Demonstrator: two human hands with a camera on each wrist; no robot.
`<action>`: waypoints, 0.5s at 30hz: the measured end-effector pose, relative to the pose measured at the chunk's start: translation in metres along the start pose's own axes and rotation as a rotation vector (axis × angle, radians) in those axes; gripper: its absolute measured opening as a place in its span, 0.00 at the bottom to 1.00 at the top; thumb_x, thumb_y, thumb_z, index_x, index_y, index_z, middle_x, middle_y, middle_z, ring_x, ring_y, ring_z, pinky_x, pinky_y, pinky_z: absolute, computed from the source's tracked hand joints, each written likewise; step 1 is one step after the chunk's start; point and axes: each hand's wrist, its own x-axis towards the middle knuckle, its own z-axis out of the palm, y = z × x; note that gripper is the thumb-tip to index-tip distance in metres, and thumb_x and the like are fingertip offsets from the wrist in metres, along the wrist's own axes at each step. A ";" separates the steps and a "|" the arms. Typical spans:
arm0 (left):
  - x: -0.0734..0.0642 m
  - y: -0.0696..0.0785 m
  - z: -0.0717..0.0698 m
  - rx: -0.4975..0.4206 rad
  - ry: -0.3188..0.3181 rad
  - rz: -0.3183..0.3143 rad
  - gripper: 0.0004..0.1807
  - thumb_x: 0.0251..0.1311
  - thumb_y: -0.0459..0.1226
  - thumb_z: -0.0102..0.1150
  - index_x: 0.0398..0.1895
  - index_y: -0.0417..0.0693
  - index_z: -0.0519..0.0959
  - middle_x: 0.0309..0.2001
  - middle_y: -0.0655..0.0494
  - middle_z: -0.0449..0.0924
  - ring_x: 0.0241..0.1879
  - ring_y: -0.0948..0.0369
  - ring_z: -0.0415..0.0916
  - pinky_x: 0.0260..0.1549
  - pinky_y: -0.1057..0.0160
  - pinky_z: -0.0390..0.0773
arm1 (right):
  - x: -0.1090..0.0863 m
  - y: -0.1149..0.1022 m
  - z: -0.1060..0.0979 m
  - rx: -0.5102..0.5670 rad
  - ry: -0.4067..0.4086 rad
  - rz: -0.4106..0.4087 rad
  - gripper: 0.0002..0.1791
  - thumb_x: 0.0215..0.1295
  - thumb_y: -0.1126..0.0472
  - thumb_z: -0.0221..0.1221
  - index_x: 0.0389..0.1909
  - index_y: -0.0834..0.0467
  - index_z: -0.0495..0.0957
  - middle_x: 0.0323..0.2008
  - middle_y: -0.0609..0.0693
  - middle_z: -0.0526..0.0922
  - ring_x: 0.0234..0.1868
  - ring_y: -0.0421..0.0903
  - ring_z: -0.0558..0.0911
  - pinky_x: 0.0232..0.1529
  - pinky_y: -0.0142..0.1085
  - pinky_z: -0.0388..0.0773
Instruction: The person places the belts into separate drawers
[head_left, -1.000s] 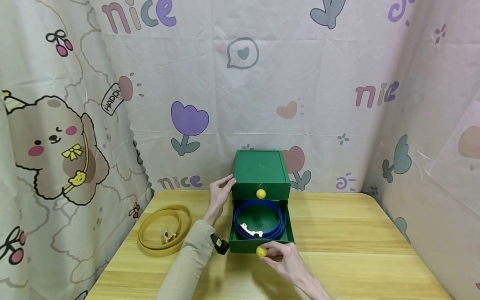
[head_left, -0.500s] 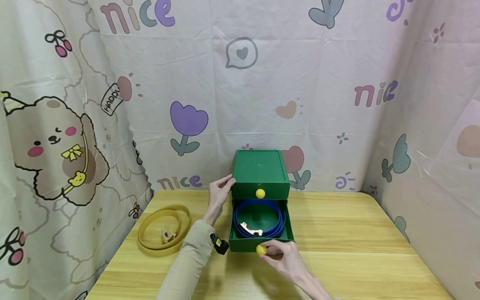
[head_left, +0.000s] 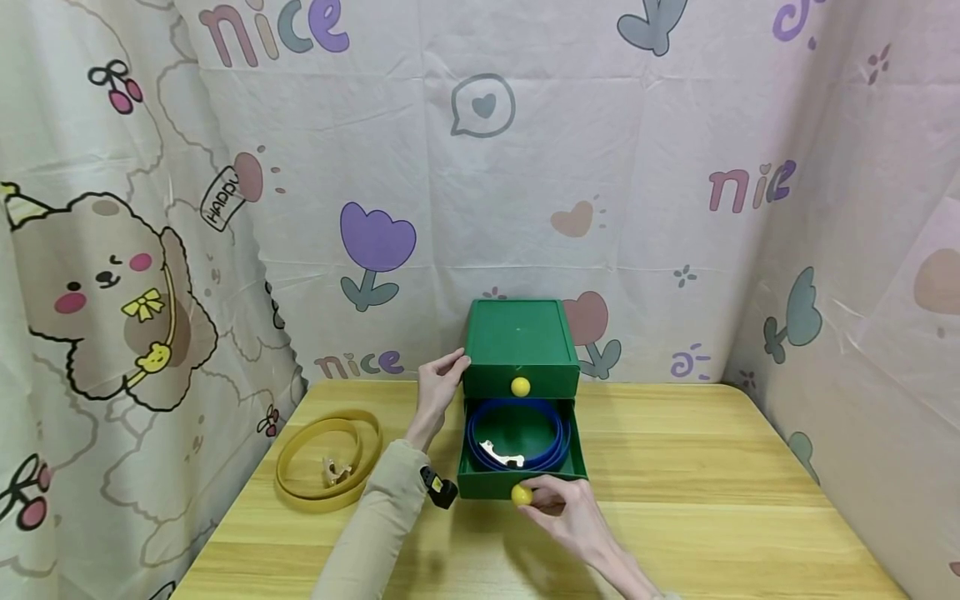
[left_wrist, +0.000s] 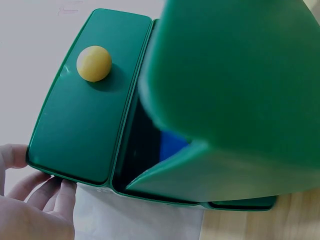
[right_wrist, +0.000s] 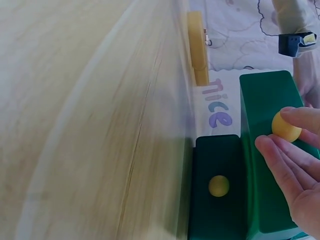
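Note:
A small green drawer cabinet (head_left: 520, 333) with yellow ball knobs stands at the table's back. Its middle drawer (head_left: 483, 486) is pulled out and holds a coiled blue belt (head_left: 566, 454) with a shiny metal buckle. My right hand (head_left: 573, 521) pinches that drawer's yellow knob (right_wrist: 284, 129) between thumb and fingers. At the cabinet's upper left corner, my left hand (head_left: 438, 392) rests its fingertips. The left wrist view shows the left thumb by the top edge and bent fingers (left_wrist: 45, 192) against the side, under the closed top drawer (left_wrist: 75, 120).
A coiled yellow belt (head_left: 288, 492) with a gold buckle lies on the table (head_left: 697, 500) left of the cabinet. Below the open drawer, the closed bottom drawer (right_wrist: 207, 215) has its own knob. A printed curtain (head_left: 517, 183) hangs behind and at both sides.
The middle drawer has slid slightly inward with the right hand on its knob. The left hand stays at the cabinet's corner.

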 end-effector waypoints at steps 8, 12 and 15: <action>0.001 0.000 0.001 -0.002 -0.004 -0.002 0.20 0.67 0.38 0.62 0.60 0.41 0.81 0.60 0.41 0.82 0.56 0.56 0.80 0.46 0.71 0.79 | 0.002 0.000 0.000 0.010 0.008 0.032 0.12 0.53 0.70 0.72 0.40 0.61 0.85 0.28 0.54 0.91 0.28 0.37 0.88 0.29 0.25 0.83; 0.000 -0.001 0.001 -0.003 -0.001 -0.004 0.20 0.67 0.39 0.62 0.60 0.41 0.81 0.60 0.41 0.82 0.54 0.60 0.81 0.43 0.73 0.79 | 0.002 0.002 0.001 0.007 0.017 0.038 0.12 0.53 0.71 0.72 0.39 0.61 0.86 0.27 0.53 0.90 0.28 0.35 0.87 0.28 0.25 0.83; 0.000 -0.001 0.001 -0.002 -0.002 -0.001 0.20 0.68 0.39 0.61 0.60 0.41 0.81 0.60 0.40 0.81 0.53 0.60 0.81 0.42 0.74 0.78 | 0.003 0.001 0.002 0.017 0.023 0.035 0.12 0.53 0.70 0.72 0.39 0.61 0.86 0.27 0.53 0.90 0.28 0.35 0.87 0.28 0.25 0.83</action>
